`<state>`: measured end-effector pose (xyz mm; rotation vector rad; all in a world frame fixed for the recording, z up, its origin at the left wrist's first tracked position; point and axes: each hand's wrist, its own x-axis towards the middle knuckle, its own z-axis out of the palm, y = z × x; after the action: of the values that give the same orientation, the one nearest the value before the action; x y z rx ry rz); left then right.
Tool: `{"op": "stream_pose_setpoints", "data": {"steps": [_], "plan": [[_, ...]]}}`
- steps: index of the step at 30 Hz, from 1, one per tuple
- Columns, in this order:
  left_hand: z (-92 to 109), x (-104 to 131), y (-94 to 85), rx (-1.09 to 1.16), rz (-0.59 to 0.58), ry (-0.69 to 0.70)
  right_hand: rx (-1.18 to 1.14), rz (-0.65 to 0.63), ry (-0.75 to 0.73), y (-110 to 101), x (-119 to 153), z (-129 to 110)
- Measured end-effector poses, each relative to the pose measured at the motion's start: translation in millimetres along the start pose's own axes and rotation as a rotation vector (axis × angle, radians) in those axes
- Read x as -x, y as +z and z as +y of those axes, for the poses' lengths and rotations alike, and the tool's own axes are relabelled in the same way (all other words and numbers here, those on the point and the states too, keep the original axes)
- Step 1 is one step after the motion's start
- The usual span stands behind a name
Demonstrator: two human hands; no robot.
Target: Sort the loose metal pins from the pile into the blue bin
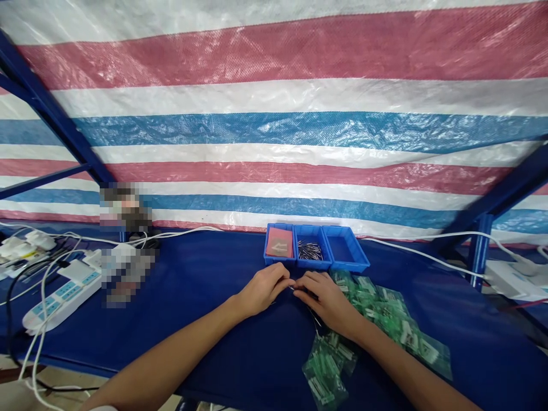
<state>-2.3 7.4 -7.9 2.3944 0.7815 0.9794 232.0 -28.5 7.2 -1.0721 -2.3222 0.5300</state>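
Observation:
My left hand (265, 289) and my right hand (324, 298) meet above the blue table, fingertips nearly touching. Both are closed in a pinch around a small, shiny, thin piece (291, 287), mostly hidden by the fingers and too small to name. Just beyond them stand three blue plastic bins. The left bin (280, 261) holds a pink sheet with a pale piece on top, and the middle bin (314, 264) holds many thin dark metal pins (309, 251). Near my right wrist, a few thin dark pieces (315, 321) lie on the table.
Green-tinted clear plastic bags (385, 311) are heaped under and right of my right forearm, more (325, 371) nearer me. The right blue bin (346, 264) stands at the back. A white power strip (64, 297) with cables lies left; another white box (516, 279) sits far right. Striped sheeting (274, 131) hangs behind.

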Motion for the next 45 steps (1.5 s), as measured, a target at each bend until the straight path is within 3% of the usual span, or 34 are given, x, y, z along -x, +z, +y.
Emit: {"op": "stream_pose_setpoints", "data": {"steps": [5,16,45], "plan": [[0.7,0.3,0.7,-0.003,-0.006,-0.007,-0.019,0.034,0.019,-0.6,-0.6,-1.8],[-2.3,-0.6,-0.1,-0.049,0.045,0.053,-0.162,0.235,0.154,-2.0,-1.1,4.7],[1.8,-1.8,-2.5,-0.065,0.091,0.101,0.026,0.231,0.09,-0.2,-2.7,4.8]]}}
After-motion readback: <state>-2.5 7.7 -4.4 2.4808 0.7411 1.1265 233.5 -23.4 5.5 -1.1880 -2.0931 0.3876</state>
